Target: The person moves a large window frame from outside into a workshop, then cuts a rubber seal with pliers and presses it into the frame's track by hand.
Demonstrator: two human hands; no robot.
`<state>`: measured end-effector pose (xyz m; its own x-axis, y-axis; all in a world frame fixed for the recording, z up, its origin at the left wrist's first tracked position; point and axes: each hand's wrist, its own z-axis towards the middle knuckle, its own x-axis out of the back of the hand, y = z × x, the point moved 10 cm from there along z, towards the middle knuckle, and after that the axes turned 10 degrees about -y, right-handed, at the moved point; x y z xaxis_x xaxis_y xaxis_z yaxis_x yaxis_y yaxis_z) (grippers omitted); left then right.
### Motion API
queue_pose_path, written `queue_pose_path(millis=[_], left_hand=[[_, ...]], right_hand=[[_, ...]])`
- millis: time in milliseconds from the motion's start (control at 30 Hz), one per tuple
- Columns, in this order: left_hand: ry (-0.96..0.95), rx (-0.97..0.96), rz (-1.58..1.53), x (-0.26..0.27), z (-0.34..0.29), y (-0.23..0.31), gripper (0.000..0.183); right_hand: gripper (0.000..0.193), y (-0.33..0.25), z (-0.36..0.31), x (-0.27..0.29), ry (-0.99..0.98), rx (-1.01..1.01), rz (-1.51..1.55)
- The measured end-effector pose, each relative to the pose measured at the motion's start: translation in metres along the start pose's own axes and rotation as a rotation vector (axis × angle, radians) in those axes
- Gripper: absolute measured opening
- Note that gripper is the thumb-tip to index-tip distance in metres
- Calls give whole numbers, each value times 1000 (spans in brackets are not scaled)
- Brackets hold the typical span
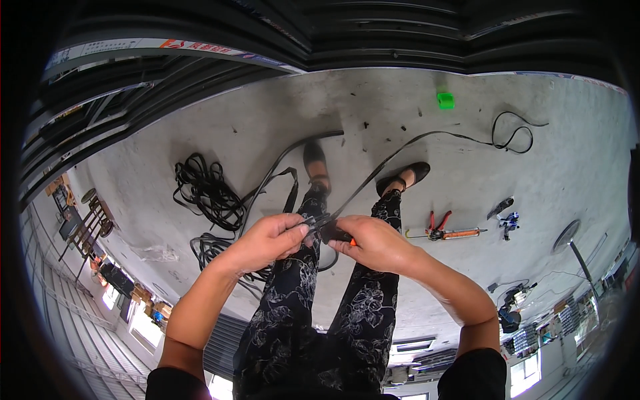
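Note:
My left hand [273, 239] pinches a long black rubber strip [383, 162] above my knees. From there the strip runs away across the floor to the far right, ending in a loose loop. My right hand [379, 241] is closed beside it, around a dark handheld tool with an orange part [353, 242]. The tool's kind is hidden by my fingers. Both hands meet at the strip, their fingertips close together. Left of my legs lies a tangled heap of black strip [208, 190], with another bundle [212, 248] nearer me.
On the grey concrete floor [267, 107] to the right are red-handled pliers [438, 223], an orange caulking gun [460, 233] and a small blue-and-white tool [509, 225]. A green object [446, 101] lies farther off. Dark metal frames [393, 40] stand along the far side.

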<state>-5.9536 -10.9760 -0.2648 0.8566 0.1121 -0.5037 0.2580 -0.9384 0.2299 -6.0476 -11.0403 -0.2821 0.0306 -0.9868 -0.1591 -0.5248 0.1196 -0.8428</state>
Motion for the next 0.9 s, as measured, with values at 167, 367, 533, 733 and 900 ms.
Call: queue_pose_path(millis=[167,367,533,733,900], left_hand=[[1,9,-46,-6,2,11,26],[-13,5,-39,-9,6,11,26],[151,25,165,21,6,11,27],[176,-51,309,56,35,30,33],[-127,15,525,-11,102,41,30]], right_hand=[[32,4,-4,3,22,-14,-21],[29,10,-6,5,15,-131,-94],[24,6,-23,22,282,-47,-405],[25,-3,-32,29,347,-8,-492],[17,13,-24,25,366,22,-507]])
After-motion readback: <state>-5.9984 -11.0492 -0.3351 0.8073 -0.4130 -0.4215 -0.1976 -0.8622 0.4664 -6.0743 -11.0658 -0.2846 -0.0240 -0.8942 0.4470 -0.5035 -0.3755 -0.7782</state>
